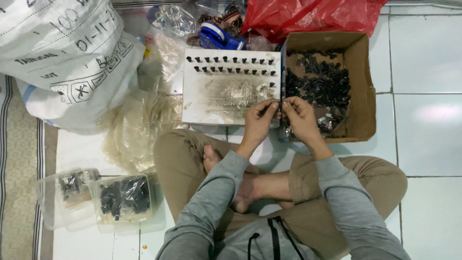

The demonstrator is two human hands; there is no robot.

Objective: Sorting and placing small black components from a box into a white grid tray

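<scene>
A large white woven sack (62, 53) lay on the tiled floor (428, 62) at the upper left, with crumpled clear plastic sheeting (139, 125) below it and a red plastic bag (308, 17) at the top. Beside the person's crossed legs stood a brown cardboard box (361, 86) heaped with small black plastic parts (320, 82), which looked light, stiff and easy to spill. Touching the box's left wall was a worn white board (226, 101) with two rows of small black pegs (233, 66) standing upright near its far edge; it appeared rigid and flat. Two clear plastic bags (96, 197) of dark pieces sat on the floor at the lower left.

The left hand (260, 120) and right hand (299, 118) met at the board's near right corner. Their fingers (274, 106) were pressed together at the tips, pinching one small dark part (280, 104) between both hands. The piece was too small to make out clearly. It probably weighed almost nothing and was hard, so a fingertip pinch at its ends would suit it; dropped, it could be lost easily.
</scene>
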